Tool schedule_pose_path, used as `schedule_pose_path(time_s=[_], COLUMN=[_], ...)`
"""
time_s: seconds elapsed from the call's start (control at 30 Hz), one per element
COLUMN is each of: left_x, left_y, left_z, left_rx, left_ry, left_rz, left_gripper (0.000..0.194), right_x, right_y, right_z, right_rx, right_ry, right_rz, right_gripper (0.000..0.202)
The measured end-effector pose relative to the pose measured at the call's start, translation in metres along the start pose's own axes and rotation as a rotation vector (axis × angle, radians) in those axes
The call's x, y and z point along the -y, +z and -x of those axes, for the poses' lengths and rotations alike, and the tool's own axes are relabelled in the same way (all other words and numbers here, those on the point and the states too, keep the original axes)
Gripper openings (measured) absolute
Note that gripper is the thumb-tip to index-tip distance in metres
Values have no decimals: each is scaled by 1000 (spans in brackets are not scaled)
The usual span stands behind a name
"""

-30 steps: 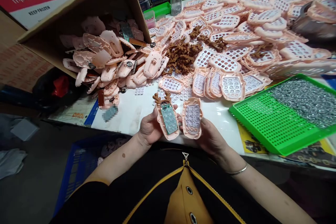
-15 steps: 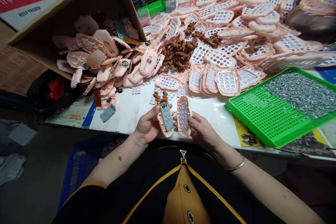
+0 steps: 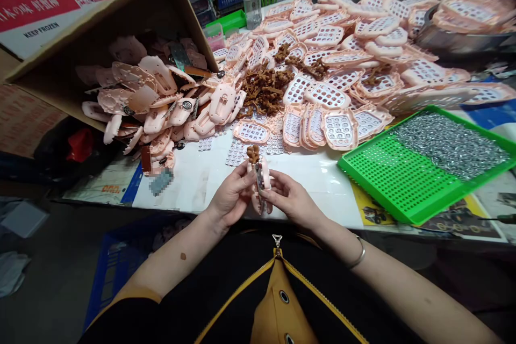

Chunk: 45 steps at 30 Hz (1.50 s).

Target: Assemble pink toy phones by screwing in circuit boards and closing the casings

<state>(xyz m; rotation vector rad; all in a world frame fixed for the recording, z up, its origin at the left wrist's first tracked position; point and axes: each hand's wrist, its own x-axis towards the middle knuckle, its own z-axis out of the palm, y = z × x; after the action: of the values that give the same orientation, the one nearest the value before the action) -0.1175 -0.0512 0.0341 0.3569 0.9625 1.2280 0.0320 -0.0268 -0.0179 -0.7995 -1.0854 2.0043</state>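
Note:
Over the front edge of the table, my left hand [image 3: 230, 196] grips a pink back shell [image 3: 255, 202] with a circuit board and a brown antler piece [image 3: 253, 153] at its top. My right hand [image 3: 293, 199] holds a pink front shell [image 3: 266, 172] against it. The two shells stand edge-on, face to face, with a narrow gap showing the board between them. Fingers hide part of both shells. Just beyond lie a pink front shell [image 3: 252, 131] and small keypad sheets [image 3: 237, 153].
Left, a tilted cardboard box [image 3: 44, 59] spills pink shells [image 3: 221, 104]. Behind are brown antler pieces [image 3: 264, 88] and a large heap of front shells [image 3: 326, 95]. Right, a green tray [image 3: 387, 172] holds metal screws [image 3: 455, 142]. A metal bowl [image 3: 439, 37] stands at the back right.
The two shells were apart with their insides showing; now they are brought together and turned edge-on. My right hand has moved left, towards my left hand. The view has shifted slightly.

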Motion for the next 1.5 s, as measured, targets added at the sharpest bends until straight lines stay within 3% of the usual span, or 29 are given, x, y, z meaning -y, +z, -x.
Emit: schedule_pose_path(time_s=[0.33,0.67,0.9,1.13,1.5], left_x=[3,2,-2,-8,-1], left_y=[5,11,10,10,8], left_z=[0,-2,-9,-11,-10], left_rx=[-9,-54,24,97,135], left_ry=[22,68,44,20,50], left_rz=[-99,-221,-278,-232,-202], left_gripper=[45,52,52,60,72], right_x=[-2,-6,-15,0,14], right_y=[1,-2,1,3,-4], right_z=[3,3,-3,2,12], right_rx=[-29,58,-5,-146,-202], right_ry=[-21,-28,-94,-241,-549], right_rz=[99,23,-51,312,764], right_gripper=[72,73,79,86,82])
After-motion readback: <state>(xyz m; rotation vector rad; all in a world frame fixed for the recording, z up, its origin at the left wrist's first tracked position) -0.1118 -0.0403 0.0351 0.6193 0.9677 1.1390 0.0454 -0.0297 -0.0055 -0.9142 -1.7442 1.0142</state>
